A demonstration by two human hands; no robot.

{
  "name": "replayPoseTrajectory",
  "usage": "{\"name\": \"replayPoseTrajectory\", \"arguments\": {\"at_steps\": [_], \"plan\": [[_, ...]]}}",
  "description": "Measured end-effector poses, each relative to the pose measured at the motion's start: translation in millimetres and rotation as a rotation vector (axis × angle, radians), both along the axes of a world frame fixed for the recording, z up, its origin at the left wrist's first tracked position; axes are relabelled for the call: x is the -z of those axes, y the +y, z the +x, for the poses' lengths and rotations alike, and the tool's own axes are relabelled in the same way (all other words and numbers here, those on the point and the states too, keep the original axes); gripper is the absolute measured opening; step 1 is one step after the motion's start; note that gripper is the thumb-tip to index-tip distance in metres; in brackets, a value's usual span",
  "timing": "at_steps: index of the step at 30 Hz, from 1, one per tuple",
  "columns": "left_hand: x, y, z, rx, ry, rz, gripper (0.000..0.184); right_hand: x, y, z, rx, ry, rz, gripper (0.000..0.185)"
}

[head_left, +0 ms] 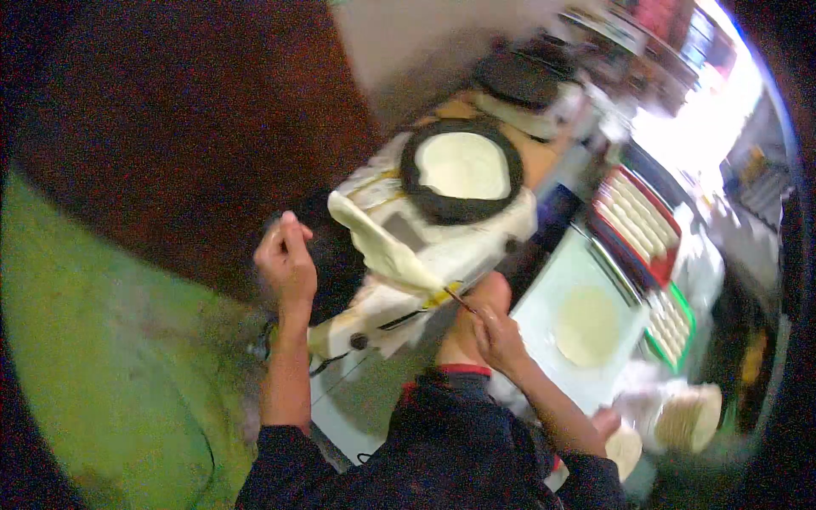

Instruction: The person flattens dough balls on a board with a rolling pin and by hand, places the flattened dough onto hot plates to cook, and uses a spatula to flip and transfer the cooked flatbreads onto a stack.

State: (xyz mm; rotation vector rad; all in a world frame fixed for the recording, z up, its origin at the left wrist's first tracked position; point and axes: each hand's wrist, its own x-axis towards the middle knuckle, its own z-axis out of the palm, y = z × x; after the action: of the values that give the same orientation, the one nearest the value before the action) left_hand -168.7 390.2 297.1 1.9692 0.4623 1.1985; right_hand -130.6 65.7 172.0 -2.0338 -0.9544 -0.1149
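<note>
My right hand (500,338) is closed around the end of a thin stick (456,296). A pale, limp flatbread (384,251) hangs lengthwise along the stick, over a white griddle appliance (493,231). My left hand (287,257) is raised to the left of the flatbread, apart from it. Its fingers are curled in and nothing shows in them. Dark surface (330,231) lies between that hand and the flatbread. Beyond, another flatbread (463,166) lies flat on a round black griddle (414,183).
On the right, a white counter (544,297) bears a flat dough round (588,325). A red tray (671,270) and a green-edged tray (685,304) hold several dough pieces. Stacked flatbreads (690,418) stand near my right elbow. Another black griddle (520,81) is farther back.
</note>
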Motion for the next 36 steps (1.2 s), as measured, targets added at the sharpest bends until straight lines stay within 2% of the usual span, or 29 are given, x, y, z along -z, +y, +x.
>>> {"name": "replayPoseTrajectory", "arguments": {"at_steps": [2, 3, 4, 6, 7, 10, 12, 14, 15, 16, 17, 18, 21, 24, 26, 28, 29, 31, 32, 34, 36], "plan": [[25.6, -61.9, 37.6, 0.24, 0.026, -0.144, 0.037, -17.0, -93.8, -30.5, 0.255, 0.179, -0.02, 0.026], [45.8, -97.2, 57.7, 0.317, 0.12, -0.144, 0.036, -22.8, -137.2, -50.3, 0.399, 0.158, -0.028, 0.025], [62.9, -141.8, 76.2, 0.517, 0.11, -0.165, 0.031, -27.9, -180.5, -74.7, 0.556, 0.138, -0.037, 0.024], [98.4, -246.2, 89.1, 0.803, 0.302, -0.477, 0.025, -48.4, -260.2, -136.5, 0.772, 0.004, -0.385, 0.025], [110.3, -300.6, 87.6, 0.995, 0.415, -0.541, 0.023, -32.9, -294.2, -169.7, 0.938, -0.159, -0.336, 0.027], [144.1, -445.1, 57.0, 1.381, 0.766, -0.729, 0.022, -46.8, -344.1, -266.1, 1.359, 0.146, -0.303, 0.03], [172.3, -521.3, 28.4, 1.593, 0.932, -0.868, 0.024, -29.7, -369.4, -306.0, 1.536, 0.115, -0.314, 0.029], [192.4, -584.6, -7.6, 1.673, 1.136, -1.172, 0.017, -20.0, -380.0, -341.1, 1.693, 0.309, -0.191, 0.028], [229.1, -627.9, -21.7, 1.688, 1.245, -1.206, 0.026, -13.7, -393.0, -356.0, 1.751, 0.436, -0.146, 0.028], [243.7, -644.7, -32.2, 1.796, 1.205, -1.081, 0.035, -11.9, -392.7, -363.2, 1.777, 0.56, -0.102, 0.027], [258.4, -661.4, -42.7, 1.892, 1.153, -0.957, 0.044, -17.0, -394.0, -368.5, 1.759, 0.548, -0.003, 0.026], [260.1, -685.9, -52.3, 1.633, 1.472, -1.205, 0.049, -12.7, -400.5, -380.8, 1.766, 0.64, 0.113, 0.026], [237.3, -707.2, -86.1, 1.417, 1.484, -1.159, 0.052, 5.7, -419.9, -426.8, 1.717, 0.846, 0.437, 0.026], [200.8, -713.5, -101.4, 1.564, 1.441, -0.487, 0.044, 31.9, -445.4, -459.1, 1.594, 0.933, 0.621, 0.027], [180.3, -713.2, -102.6, 1.601, 1.359, -0.031, 0.039, 80.5, -469.0, -467.4, 1.535, 0.95, 0.68, 0.027], [174.5, -711.8, -104.9, 1.594, 1.249, 0.416, 0.036, 127.3, -485.6, -476.0, 1.605, 0.888, 0.39, 0.03], [228.4, -713.8, -109.6, 1.531, 1.196, 0.271, 0.025, 141.4, -492.9, -477.2, 1.632, 0.85, 0.245, 0.032], [307.7, -738.8, -129.3, 1.446, 1.198, 0.094, 0.024, 149.5, -503.7, -475.3, 1.698, 0.704, 0.144, 0.036], [332.0, -745.3, -130.5, 1.412, 1.198, 0.031, 0.025, 152.1, -508.9, -474.0, 1.733, 0.627, 0.091, 0.039], [365.2, -753.5, -130.7, 1.354, 1.199, -0.069, 0.032, 159.5, -519.2, -471.2, 1.75, 0.634, -0.013, 0.03], [373.0, -756.1, -136.2, 1.311, 1.16, 0.02, 0.042, 163.9, -524.2, -473.4, 1.773, 0.649, -0.123, 0.026]]}}
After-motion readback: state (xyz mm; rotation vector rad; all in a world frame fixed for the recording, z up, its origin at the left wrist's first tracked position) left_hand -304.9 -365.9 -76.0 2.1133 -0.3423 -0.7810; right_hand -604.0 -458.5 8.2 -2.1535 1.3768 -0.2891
